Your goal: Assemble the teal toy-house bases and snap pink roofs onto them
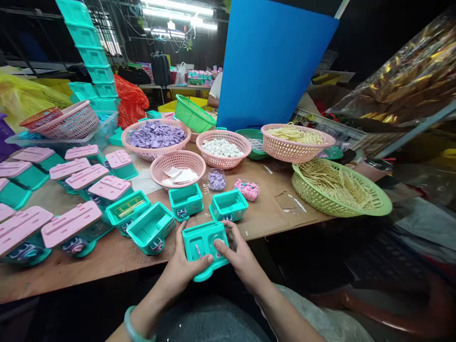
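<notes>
My left hand (pixel 185 268) and my right hand (pixel 238 254) both grip one open teal plastic box (pixel 203 242) at the near table edge, over my lap. My left thumb lies on its front rim; my right fingers reach into its right side, touching small pieces inside. Three more open teal boxes stand just beyond: one (pixel 185 200), one (pixel 228 204) and one (pixel 151 227). Small bags of purple pieces (pixel 216 180) and pink pieces (pixel 247 189) lie behind them.
Teal boxes with pink lids (pixel 71 223) fill the table's left. Pink baskets hold purple tiles (pixel 155 134), white pieces (pixel 221 147), paper slips (pixel 177 168) and pale sticks (pixel 296 137). A green basket of sticks (pixel 338 187) sits right. A blue board (pixel 270 61) stands behind; a person sits beyond it.
</notes>
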`<action>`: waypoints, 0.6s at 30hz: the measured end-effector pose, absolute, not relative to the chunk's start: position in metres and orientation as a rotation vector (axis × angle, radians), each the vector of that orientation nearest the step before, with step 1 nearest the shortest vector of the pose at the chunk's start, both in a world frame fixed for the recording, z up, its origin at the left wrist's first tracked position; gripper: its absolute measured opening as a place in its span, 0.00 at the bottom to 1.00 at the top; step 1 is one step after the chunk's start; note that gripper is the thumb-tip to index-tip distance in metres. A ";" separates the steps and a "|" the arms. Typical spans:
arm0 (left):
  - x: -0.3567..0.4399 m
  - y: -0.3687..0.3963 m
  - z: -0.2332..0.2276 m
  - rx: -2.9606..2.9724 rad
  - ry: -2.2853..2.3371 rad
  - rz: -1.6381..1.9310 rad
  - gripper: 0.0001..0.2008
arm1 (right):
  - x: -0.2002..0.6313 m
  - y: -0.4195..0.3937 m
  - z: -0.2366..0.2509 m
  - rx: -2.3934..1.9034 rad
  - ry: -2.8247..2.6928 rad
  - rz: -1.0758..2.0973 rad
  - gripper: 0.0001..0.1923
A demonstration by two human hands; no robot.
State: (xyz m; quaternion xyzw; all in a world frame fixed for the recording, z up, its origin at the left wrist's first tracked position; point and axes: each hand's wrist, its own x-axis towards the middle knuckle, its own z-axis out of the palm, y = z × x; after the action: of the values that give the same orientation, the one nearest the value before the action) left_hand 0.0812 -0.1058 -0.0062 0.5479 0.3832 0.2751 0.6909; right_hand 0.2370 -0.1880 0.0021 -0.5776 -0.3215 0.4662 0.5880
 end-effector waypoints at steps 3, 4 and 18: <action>0.079 -0.098 0.001 1.299 0.809 0.609 0.61 | 0.239 -0.188 0.004 -1.277 -0.716 1.127 0.31; 0.078 -0.094 0.003 1.348 0.815 0.604 0.61 | 0.239 -0.187 0.003 -1.260 -0.708 1.143 0.32; 0.077 -0.077 -0.004 1.498 0.932 0.651 0.46 | 0.241 -0.167 -0.018 -1.243 -0.781 1.173 0.46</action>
State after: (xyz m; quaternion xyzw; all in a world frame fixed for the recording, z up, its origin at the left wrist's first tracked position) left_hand 0.0771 -0.0766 -0.0037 0.6434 0.4004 0.2796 0.5895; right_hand 0.2406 -0.1667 -0.0176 -0.5338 -0.3357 0.5041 0.5901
